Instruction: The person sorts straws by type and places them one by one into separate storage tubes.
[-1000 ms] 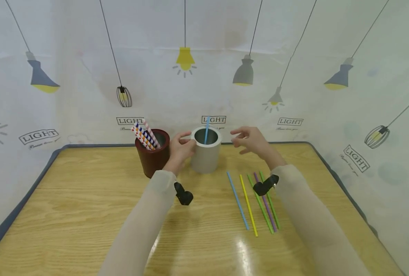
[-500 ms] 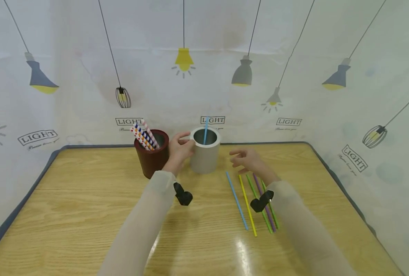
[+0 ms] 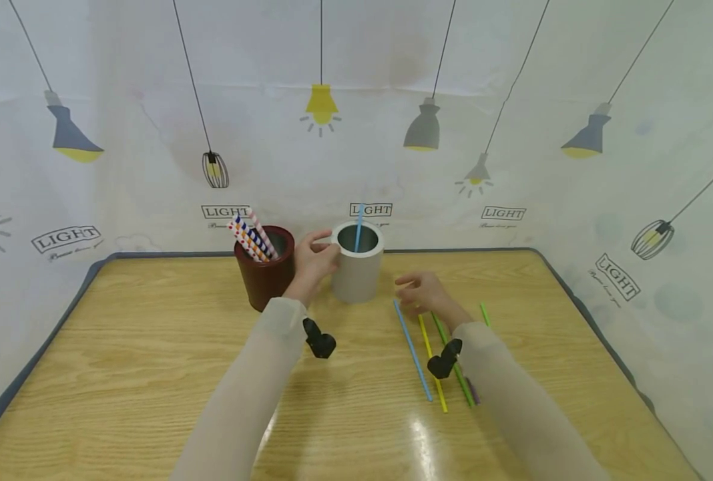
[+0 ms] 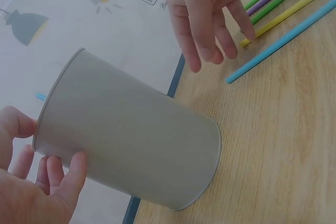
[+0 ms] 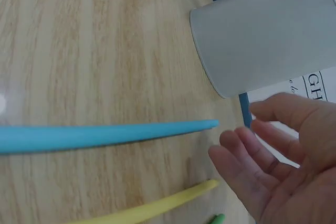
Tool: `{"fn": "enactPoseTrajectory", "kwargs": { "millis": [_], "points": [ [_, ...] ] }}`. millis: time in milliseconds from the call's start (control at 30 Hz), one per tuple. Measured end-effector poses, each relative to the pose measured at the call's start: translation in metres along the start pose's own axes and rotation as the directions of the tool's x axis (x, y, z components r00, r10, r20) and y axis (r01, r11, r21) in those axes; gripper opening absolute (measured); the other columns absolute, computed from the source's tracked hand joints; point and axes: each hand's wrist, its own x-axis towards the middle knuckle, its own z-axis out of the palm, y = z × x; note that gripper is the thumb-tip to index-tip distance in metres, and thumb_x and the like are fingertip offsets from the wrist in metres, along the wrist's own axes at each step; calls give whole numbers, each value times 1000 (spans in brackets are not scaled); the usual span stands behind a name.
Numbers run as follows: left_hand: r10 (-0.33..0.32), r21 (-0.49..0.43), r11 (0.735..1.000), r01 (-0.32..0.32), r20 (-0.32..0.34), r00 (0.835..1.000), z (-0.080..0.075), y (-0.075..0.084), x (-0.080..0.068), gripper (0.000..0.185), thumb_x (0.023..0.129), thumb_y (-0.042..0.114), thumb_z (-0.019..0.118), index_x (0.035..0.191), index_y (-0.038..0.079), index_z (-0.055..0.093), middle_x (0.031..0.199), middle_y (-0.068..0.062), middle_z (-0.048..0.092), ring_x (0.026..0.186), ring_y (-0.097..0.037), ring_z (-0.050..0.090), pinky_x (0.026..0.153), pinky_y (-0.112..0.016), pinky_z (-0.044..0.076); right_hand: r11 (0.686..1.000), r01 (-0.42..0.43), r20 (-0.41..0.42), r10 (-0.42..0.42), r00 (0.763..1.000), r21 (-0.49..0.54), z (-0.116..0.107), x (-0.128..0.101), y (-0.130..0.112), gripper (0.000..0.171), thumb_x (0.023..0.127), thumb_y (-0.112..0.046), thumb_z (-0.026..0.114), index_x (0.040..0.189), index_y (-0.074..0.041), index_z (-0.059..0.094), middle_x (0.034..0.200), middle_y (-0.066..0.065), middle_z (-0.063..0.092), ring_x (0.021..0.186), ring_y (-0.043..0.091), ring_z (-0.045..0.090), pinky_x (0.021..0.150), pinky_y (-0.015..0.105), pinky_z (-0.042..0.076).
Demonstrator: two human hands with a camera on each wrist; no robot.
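While two cups stand at the far side of the wooden table (image 3: 152, 347), the dark red cup (image 3: 265, 275) at about 11 o'clock holds a bunch of striped straws (image 3: 251, 238), too close-packed to count. Just right of it, at 12 o'clock, the grey cup (image 3: 357, 261) holds one blue straw (image 3: 359, 227) upright. The left hand (image 3: 313, 262) grips that cup at its 9 o'clock side, thumb on the rim and fingers curled round the wall; the left wrist view shows the fingers (image 4: 58, 174) pressed on the wall near the rim. At 3 o'clock of the cup, the right hand (image 3: 421, 291) hovers low over the loose straws (image 3: 437, 347), fingers spread and relaxed, pinching nothing. The head view counts a blue, a yellow, two green and a mostly hidden purple one. Only the right wrist view shows the loose blue straw's (image 5: 105, 134) tip lying apart from the fingertips (image 5: 233, 142).
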Motion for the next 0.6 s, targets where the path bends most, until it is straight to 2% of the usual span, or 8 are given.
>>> {"fn": "enactPoseTrajectory", "kwargs": {
  "millis": [233, 433, 600],
  "points": [
    [2, -4, 1000, -2, -5, 1000, 0, -1, 1, 42, 78, 2, 58, 119, 7, 58, 96, -11, 54, 83, -22, 55, 72, -41, 54, 995, -77, -86, 71, 994, -65, 8, 3, 2, 35, 82, -5, 64, 116, 3, 58, 100, 18, 63, 79, 21, 60, 61, 37, 55],
    [-6, 8, 1000, 6, -5, 1000, 1, -1, 1, 41, 78, 3, 58, 119, 8, 58, 97, -12, 55, 83, -22, 56, 73, -41, 54, 994, -102, -55, 100, 993, -46, 12, -4, -1, 37, 82, -3, 63, 117, 6, 55, 104, 20, 61, 78, 21, 59, 62, 35, 54],
    [-19, 2, 1000, 19, -6, 1000, 0, -1, 2, 41, 78, 3, 58, 119, 9, 59, 97, -11, 54, 84, -22, 56, 71, -39, 54, 992, -116, -61, 112, 992, -52, 14, -3, 2, 36, 81, -3, 66, 115, 5, 56, 101, 18, 62, 71, 18, 58, 58, 30, 53]
  ]
}}
